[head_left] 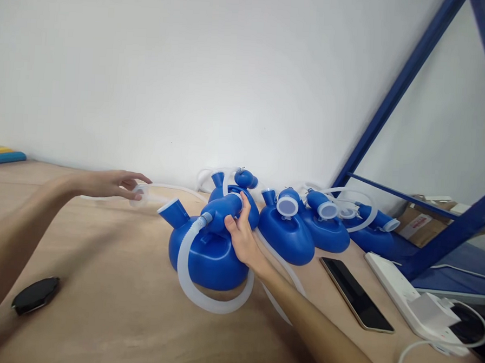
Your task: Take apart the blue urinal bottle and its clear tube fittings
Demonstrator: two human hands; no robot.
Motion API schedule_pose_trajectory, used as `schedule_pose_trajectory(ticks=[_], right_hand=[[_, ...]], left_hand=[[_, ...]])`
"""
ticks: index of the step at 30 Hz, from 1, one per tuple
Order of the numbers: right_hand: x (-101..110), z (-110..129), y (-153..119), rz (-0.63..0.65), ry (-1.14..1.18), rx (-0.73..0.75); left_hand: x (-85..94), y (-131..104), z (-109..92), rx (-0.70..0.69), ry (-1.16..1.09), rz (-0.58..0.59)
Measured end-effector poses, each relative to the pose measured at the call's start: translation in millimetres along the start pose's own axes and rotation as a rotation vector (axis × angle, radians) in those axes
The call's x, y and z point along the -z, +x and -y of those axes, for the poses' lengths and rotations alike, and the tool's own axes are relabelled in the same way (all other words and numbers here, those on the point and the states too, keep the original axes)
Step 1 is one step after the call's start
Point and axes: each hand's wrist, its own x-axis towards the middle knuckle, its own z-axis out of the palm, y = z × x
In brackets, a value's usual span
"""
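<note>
My right hand (243, 233) is wrapped round a blue cylinder-shaped funnel piece (221, 213), which lies over the top of a blue jug (209, 261). A white corrugated hose (184, 265) runs from that piece and loops in front of the jug. The jug's open spout (174, 213) points up and left. To the left, my left hand (116, 185) pinches a translucent round cap (139, 195) between thumb and fingers, above the wooden table.
Several more blue jugs (286, 235) with hoses stand behind and to the right. A phone (356, 293) and a white power strip (403, 298) lie at the right, beside a blue metal frame (393, 92). A black object (36, 295) rests front left.
</note>
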Motion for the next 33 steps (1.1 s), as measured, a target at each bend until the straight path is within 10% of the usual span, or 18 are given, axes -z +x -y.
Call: schedule_pose_trajectory(ticks=[4, 12, 33], right_hand=[[1, -2, 2, 0.013, 0.022, -0.010], [2, 0, 1, 0.031, 0.006, -0.007], [0, -1, -4, 0.080, -0.101, 0.068]], left_hand=[[-3.1, -5, -2, 0.102, 0.009, 0.130], [-15.3, -2, -81, -0.222, -0.172, 0.160], [-23.9, 6, -65, -0.254, -0.507, 0.389]])
